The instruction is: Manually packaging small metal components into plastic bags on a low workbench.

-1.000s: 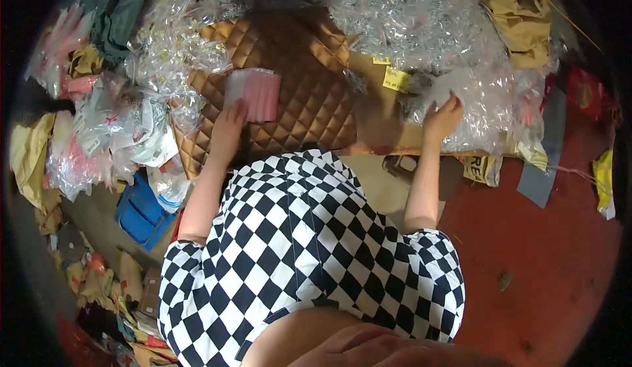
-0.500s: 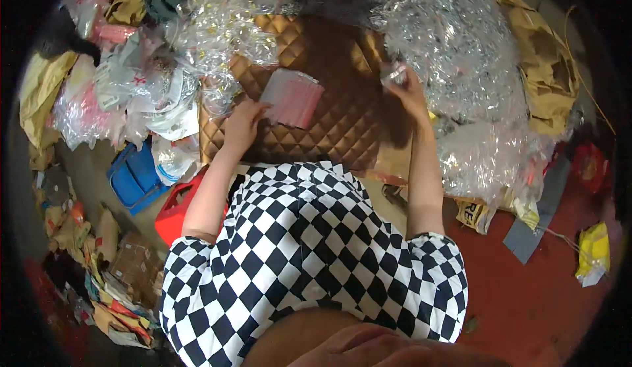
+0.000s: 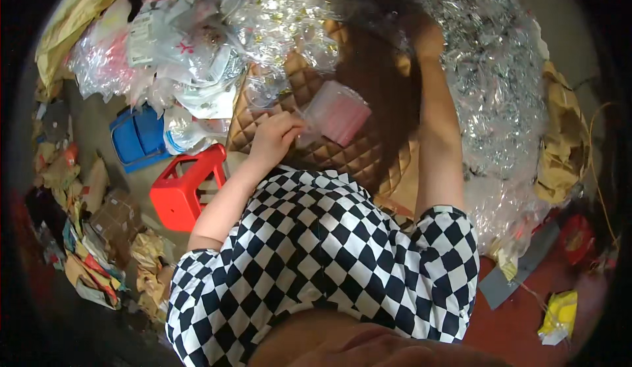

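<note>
My left hand (image 3: 273, 138) is closed, its fingertips pinching the open-looking end of a clear plastic bag. Inside that plastic bag (image 3: 346, 113) lies a flat pink stack, its kind not readable from here. The bag is over a brown quilted surface (image 3: 299, 80) in front of me. My right arm stretches forward into deep shadow, and my right hand (image 3: 426, 38) is beside the large heap of small shiny clear packets (image 3: 494, 84). Its fingers are too dark to make out, so whatever they hold is hidden.
Another heap of shiny packets (image 3: 283, 18) covers the far left of the quilted surface. Crumpled plastic bags (image 3: 171, 51) lie farther left. A red plastic stool (image 3: 181, 199) and a blue plastic stool (image 3: 137, 138) stand on the left floor. Brown paper (image 3: 559, 136) lies at right.
My right hand, which held a small clear packet, has moved forward into the shadow. The view has shifted; the left hand still holds the bag with the pink stack.
</note>
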Available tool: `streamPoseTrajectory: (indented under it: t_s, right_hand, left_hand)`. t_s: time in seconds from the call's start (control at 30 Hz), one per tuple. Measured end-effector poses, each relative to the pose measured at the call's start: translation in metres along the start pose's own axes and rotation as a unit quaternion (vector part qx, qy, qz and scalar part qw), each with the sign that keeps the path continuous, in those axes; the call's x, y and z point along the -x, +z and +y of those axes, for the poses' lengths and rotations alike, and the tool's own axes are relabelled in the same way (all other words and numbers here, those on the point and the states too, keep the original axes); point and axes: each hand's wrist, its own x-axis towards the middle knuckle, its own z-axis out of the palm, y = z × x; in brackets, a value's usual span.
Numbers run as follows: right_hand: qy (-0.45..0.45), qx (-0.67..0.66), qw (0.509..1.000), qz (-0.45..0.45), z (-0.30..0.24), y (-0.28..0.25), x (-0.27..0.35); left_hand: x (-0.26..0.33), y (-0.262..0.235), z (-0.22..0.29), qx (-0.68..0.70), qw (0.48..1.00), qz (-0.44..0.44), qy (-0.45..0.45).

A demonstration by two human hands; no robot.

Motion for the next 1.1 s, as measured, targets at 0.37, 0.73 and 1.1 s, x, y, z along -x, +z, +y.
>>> streamPoseTrajectory:
  t_s: [0.37, 0.73, 1.1]
  right_hand:
    - [0.152, -0.799, 0.560, -0.161, -0.050, -0.087, 0.075]
    - [0.109, -0.186, 0.928, -0.304, -0.107, -0.015, 0.069]
    - [0.237, -0.570, 0.779, -0.112, -0.152, -0.173, 0.126]
  left_hand:
    - [-0.038, -0.010, 0.021, 0.000, 0.997, 0.075, -0.004]
    - [-0.021, -0.036, 0.017, -0.054, 0.998, 0.011, -0.018]
    - [-0.037, 0.019, 0.013, -0.035, 0.987, -0.135, 0.086]
